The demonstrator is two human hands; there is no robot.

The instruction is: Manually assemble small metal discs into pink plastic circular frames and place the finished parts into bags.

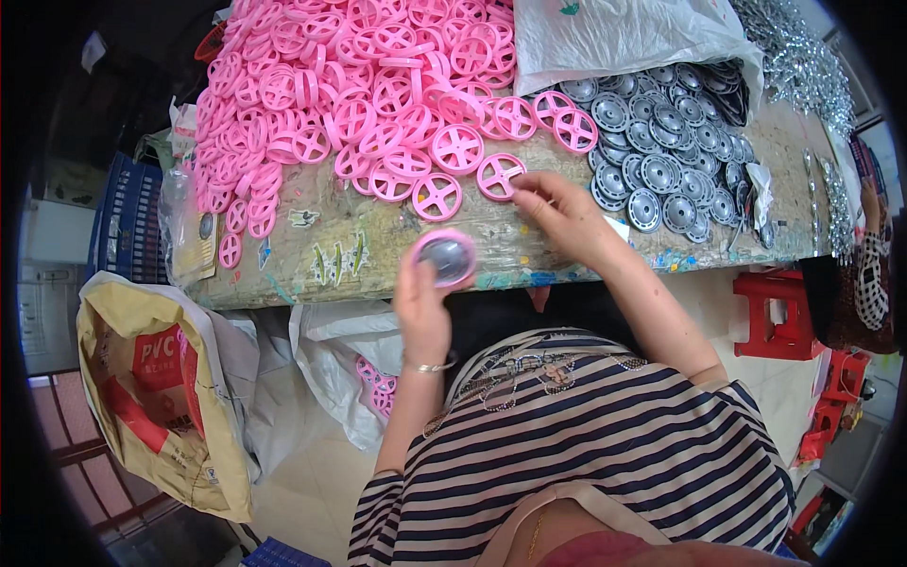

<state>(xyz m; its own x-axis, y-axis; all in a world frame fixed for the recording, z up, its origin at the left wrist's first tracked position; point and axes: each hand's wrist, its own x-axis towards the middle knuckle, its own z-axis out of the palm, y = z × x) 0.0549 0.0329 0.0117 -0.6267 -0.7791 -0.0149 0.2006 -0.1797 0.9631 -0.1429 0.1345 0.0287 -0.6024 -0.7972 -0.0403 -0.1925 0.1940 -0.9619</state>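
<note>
My left hand [420, 307] is closed on a pink wheel rim [419, 259] with a grey hubcap disc [448, 260] set in its middle, held over the table's front edge and blurred by motion. My right hand [567, 215] reaches over the tabletop, thumb and fingertips closed at the right edge of a pink spoked wheel rim [498, 177] lying flat. A big heap of the same pink wheel rims [378, 94] spreads behind and to the left. To the right of my right hand lies a pile of grey hubcap discs [666, 156].
A white plastic bag [633, 42] lies behind the discs, with silver tinsel [803, 71] at the far right. An open paper sack [142, 378] stands below left, beside a white bag [350, 369] of pink pieces. A red stool [777, 317] and another person's arm [871, 222] are at right.
</note>
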